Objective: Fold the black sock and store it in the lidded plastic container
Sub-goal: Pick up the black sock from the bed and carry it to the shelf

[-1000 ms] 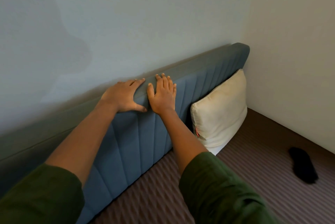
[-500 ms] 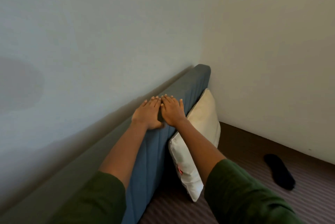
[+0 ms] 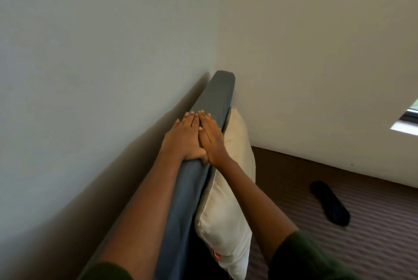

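Note:
The black sock [image 3: 330, 203] lies flat on the brown striped bedcover at the right, far from both hands. My left hand [image 3: 184, 139] rests flat on the top edge of the blue padded headboard [image 3: 214, 96], its thumb curled over the edge. My right hand [image 3: 211, 138] lies flat beside it, touching it, fingers stretched along the headboard top. Neither hand holds anything. No lidded plastic container is in view.
A cream pillow [image 3: 226, 223] leans upright against the headboard, just under my right forearm. Pale walls meet in a corner behind the headboard. The brown striped bedcover [image 3: 373, 245] spreads to the right. A window corner [image 3: 407, 119] shows at the right edge.
My view has swung left and along the headboard. Both hands have drawn close together on its top edge and now touch. The sock has not moved.

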A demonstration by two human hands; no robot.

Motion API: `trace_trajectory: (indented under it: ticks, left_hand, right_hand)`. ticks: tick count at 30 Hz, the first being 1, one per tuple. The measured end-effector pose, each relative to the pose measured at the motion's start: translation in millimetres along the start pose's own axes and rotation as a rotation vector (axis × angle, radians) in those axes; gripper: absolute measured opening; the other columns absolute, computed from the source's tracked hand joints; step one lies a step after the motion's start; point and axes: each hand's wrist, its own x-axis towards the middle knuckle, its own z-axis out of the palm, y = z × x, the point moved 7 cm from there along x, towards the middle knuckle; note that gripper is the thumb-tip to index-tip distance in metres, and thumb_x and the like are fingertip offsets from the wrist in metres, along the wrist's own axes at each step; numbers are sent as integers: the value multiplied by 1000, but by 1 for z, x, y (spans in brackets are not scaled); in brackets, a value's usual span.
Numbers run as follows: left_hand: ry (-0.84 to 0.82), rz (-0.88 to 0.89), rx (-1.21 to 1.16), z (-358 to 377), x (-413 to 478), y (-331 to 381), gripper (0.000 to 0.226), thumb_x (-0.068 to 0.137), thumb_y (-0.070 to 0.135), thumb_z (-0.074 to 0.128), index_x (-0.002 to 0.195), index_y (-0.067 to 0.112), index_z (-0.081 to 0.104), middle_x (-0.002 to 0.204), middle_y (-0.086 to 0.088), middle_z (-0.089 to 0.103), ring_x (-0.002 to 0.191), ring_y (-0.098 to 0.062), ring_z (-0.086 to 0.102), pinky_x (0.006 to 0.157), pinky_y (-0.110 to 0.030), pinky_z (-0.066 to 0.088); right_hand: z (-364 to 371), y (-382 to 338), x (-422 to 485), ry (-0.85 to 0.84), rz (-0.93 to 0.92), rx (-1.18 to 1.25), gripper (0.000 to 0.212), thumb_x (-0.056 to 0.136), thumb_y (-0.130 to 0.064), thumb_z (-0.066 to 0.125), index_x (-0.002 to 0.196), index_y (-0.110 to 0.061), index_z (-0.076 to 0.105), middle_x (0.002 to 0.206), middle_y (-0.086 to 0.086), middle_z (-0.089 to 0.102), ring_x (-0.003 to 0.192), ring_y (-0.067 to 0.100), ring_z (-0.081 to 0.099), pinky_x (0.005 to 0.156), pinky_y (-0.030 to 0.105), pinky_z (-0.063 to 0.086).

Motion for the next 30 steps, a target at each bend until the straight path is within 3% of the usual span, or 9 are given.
trace_trajectory:
  ticks: [6, 11, 16, 19, 23, 25, 27, 30]
  left_hand:
    - [9, -10, 59, 4, 7, -2, 131, 55, 44, 79, 153, 8, 0, 162, -9, 4, 150, -21, 3, 122, -37, 7]
    - [-21, -16, 83, 5, 9, -3, 136, 52, 47, 82, 153, 11, 0, 162, -8, 3, 150, -21, 3, 123, -39, 10]
    - [-57, -41, 38, 4, 9, -1, 138, 41, 50, 75, 153, 7, 6, 161, -13, 8, 149, -25, 8, 122, -41, 14]
    - [0, -28, 97, -5, 5, 9, 124, 47, 49, 77, 147, -5, 26, 154, -24, 27, 143, -34, 27, 118, -45, 22]
    - [234, 13, 250, -8, -6, 54, 84, 77, 42, 69, 135, -13, 41, 141, -35, 40, 132, -47, 39, 110, -54, 29]
    - [307, 28, 170, 20, -16, 110, 65, 84, 36, 63, 131, -5, 47, 139, -28, 45, 129, -44, 42, 109, -51, 29]
    - [300, 73, -32, 74, -20, 174, 43, 90, 27, 44, 125, 4, 52, 131, -19, 52, 120, -39, 49, 104, -46, 36]
    - [217, -11, -465, 172, -19, 236, 44, 94, 22, 33, 134, 9, 47, 136, -15, 52, 124, -34, 50, 104, -42, 41]
  right_hand:
    - [2, 4, 5, -19, -13, -16, 69, 85, -42, 18, 144, -12, 35, 153, 6, 34, 144, 19, 25, 116, 54, 19]
    - [1, 0, -1, -53, 0, 107, 56, 93, -28, 27, 146, -12, 30, 156, 5, 27, 147, 19, 16, 116, 56, 14]
    - [-4, -4, 3, -99, 15, 94, 47, 98, -17, 36, 144, -4, 33, 154, 12, 29, 146, 25, 18, 118, 51, 13]
    - [-12, -6, 4, -164, -7, -22, 47, 97, -11, 43, 140, 6, 36, 150, 22, 34, 142, 33, 27, 118, 43, 15]
    - [-56, 31, -29, -265, -1, -203, 57, 97, -19, 43, 147, -4, 22, 158, 13, 18, 144, 31, 22, 117, 47, 22]
    - [-88, 73, -54, -294, 70, -292, 59, 97, -21, 42, 149, -7, 17, 159, 11, 13, 144, 30, 21, 116, 47, 23]
    - [-125, 119, -82, -305, 190, -361, 62, 96, -22, 44, 149, -9, 16, 159, 9, 13, 143, 32, 22, 114, 49, 27]
    - [-175, 187, -131, -294, 365, -450, 59, 95, -21, 45, 147, -12, 20, 157, 7, 16, 142, 32, 22, 110, 53, 30]
